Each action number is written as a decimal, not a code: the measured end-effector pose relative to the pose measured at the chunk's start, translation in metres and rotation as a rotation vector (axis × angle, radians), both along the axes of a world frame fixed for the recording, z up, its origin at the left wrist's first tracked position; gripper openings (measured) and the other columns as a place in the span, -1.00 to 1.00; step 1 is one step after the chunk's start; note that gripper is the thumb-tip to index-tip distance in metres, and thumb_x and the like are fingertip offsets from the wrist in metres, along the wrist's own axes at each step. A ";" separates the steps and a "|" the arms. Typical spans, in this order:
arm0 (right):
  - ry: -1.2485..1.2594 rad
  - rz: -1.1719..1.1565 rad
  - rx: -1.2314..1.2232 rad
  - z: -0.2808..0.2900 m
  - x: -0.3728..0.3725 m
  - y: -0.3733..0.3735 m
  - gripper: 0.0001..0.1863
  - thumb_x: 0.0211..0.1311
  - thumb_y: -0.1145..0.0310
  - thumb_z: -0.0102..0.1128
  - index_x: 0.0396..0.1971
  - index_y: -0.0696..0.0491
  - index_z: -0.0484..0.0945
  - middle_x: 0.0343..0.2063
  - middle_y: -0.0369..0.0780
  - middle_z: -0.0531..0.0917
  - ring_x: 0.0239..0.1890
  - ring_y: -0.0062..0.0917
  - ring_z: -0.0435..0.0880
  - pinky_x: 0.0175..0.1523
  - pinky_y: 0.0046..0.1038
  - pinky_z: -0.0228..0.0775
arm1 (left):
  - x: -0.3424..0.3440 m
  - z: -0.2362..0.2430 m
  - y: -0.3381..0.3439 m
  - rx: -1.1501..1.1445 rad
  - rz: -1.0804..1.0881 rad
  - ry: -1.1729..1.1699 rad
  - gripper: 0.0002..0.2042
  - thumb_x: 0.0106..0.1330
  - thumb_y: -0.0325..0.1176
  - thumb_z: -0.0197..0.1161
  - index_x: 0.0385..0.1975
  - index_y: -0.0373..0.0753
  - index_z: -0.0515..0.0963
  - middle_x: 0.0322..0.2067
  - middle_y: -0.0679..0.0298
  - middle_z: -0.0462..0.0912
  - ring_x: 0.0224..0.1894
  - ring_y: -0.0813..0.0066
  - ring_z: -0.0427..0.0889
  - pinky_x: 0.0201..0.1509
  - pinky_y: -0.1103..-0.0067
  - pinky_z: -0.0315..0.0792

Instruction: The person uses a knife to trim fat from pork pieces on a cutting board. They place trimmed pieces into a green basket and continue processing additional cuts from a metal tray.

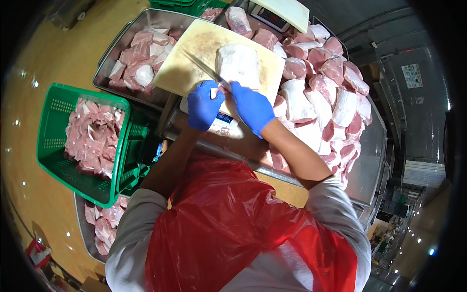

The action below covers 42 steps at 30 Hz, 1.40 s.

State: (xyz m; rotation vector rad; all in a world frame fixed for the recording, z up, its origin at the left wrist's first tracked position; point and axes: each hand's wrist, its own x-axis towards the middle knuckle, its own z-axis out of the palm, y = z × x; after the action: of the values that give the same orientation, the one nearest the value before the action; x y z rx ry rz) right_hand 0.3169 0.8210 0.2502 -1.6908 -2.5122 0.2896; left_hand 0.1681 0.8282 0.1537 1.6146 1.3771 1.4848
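Observation:
On the tilted cutting board [270, 63] in front of me rests a thick piece of raw meat [238, 63] with a white fat layer on top. My right hand [252, 108], in a blue glove, is wrapped round the handle of a knife [206, 69]. Its blade points away and to the left over the board, beside the meat. At the board's near edge, my gloved left hand [205, 106] is closed with curled fingers. A small scrap of pale meat [214, 92] shows at its fingertips, close to the knife.
Cut meat chunks [316, 102] are heaped on the metal table to the right. A steel tub [104, 73] of meat stands at left, with a green basket [53, 121] of trimmings nearer. A scale [224, 119] shows below the board; another board [287, 12] lies at the back.

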 end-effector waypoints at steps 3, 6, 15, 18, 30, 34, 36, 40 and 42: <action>-0.243 0.039 -0.089 -0.002 0.057 -0.026 -0.78 0.38 0.32 -0.02 -0.06 0.05 0.35 -0.36 0.04 0.67 -0.37 -0.05 0.72 -0.33 -0.09 0.56 | -0.007 -0.007 0.002 0.013 0.027 0.043 -0.87 0.12 -0.43 0.34 -0.37 -0.26 0.57 -0.38 0.04 0.61 -0.30 0.04 0.62 -0.19 0.30 0.51; -0.392 0.145 -0.091 0.024 0.135 -0.044 -0.73 0.31 0.38 0.02 -0.01 0.02 0.36 -0.31 -0.01 0.66 -0.40 -0.07 0.71 -0.37 -0.11 0.54 | -0.038 0.000 -0.006 0.003 0.123 0.156 -0.87 0.10 -0.44 0.35 -0.37 -0.26 0.58 -0.41 0.07 0.62 -0.36 0.11 0.62 -0.21 0.36 0.51; 0.386 -0.167 0.205 -0.021 0.170 -0.129 -0.62 0.38 0.47 0.17 0.12 0.25 0.37 -0.37 -0.02 0.71 -0.48 -0.16 0.69 -0.38 -0.26 0.51 | -0.214 0.062 -0.092 -0.171 1.042 1.019 -0.64 0.08 -0.36 0.44 -0.13 -0.34 0.59 -0.19 -0.04 0.68 -0.21 0.08 0.64 -0.12 0.24 0.54; 0.681 -0.548 0.036 -0.037 0.125 -0.121 -0.56 0.43 0.43 0.15 0.16 0.38 0.35 -0.50 -0.15 0.66 -0.50 -0.54 0.63 -0.39 -0.45 0.47 | -0.137 0.074 -0.030 0.052 0.491 0.664 -0.64 0.15 -0.33 0.45 -0.11 -0.37 0.58 -0.25 0.01 0.63 -0.21 0.02 0.60 -0.05 0.28 0.50; 0.648 -0.315 0.469 -0.021 0.116 -0.074 -0.61 0.43 0.39 0.14 0.10 0.33 0.34 -0.48 -0.06 0.68 -0.59 -0.27 0.59 -0.43 -0.31 0.42 | 0.062 0.091 0.099 -0.308 -0.445 1.241 -0.19 -0.05 0.07 0.39 0.34 0.27 0.30 0.38 -0.17 0.07 0.25 -0.45 0.27 0.12 -0.02 0.47; 0.549 -0.313 0.353 -0.049 0.140 -0.109 -0.60 0.41 0.43 0.14 0.13 0.31 0.35 -0.42 0.01 0.69 -0.49 -0.12 0.67 -0.38 -0.21 0.45 | -0.026 0.060 0.110 0.389 -0.703 0.869 -0.23 -0.01 -0.20 0.49 0.31 0.08 0.36 0.29 -0.10 0.31 0.31 -0.08 0.34 0.29 0.15 0.37; 0.531 -0.380 0.234 -0.052 0.137 -0.119 -0.65 0.41 0.43 0.13 0.08 0.30 0.38 -0.45 0.01 0.69 -0.49 -0.09 0.66 -0.37 -0.21 0.46 | -0.045 0.053 0.090 0.431 -0.457 0.604 -0.32 0.00 -0.27 0.50 0.21 -0.06 0.41 0.13 -0.03 0.47 0.14 0.03 0.50 0.19 0.21 0.45; 0.485 -0.229 0.168 -0.045 0.109 -0.100 -0.75 0.40 0.42 0.13 -0.04 0.24 0.44 -0.43 0.06 0.68 -0.41 0.02 0.67 -0.34 -0.14 0.47 | -0.042 -0.006 0.025 -0.198 0.006 -0.149 -0.60 0.01 -0.31 0.50 -0.15 -0.24 0.54 -0.22 0.17 0.65 -0.30 0.27 0.66 -0.16 0.41 0.56; 0.512 -0.140 0.140 -0.032 0.080 -0.069 -0.78 0.39 0.41 0.13 -0.09 0.21 0.43 -0.42 0.08 0.67 -0.37 0.06 0.66 -0.32 -0.10 0.47 | -0.018 0.014 0.011 -0.281 0.117 -0.077 -0.74 0.02 -0.35 0.49 -0.37 -0.24 0.54 -0.40 0.23 0.62 -0.49 0.31 0.60 -0.32 0.47 0.51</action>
State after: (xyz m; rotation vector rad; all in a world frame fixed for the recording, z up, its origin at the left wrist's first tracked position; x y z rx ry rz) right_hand 0.3974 0.7519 0.2181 -1.4957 -1.9889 0.4541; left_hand 0.1498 0.8393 0.1673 1.3095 1.5796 1.3324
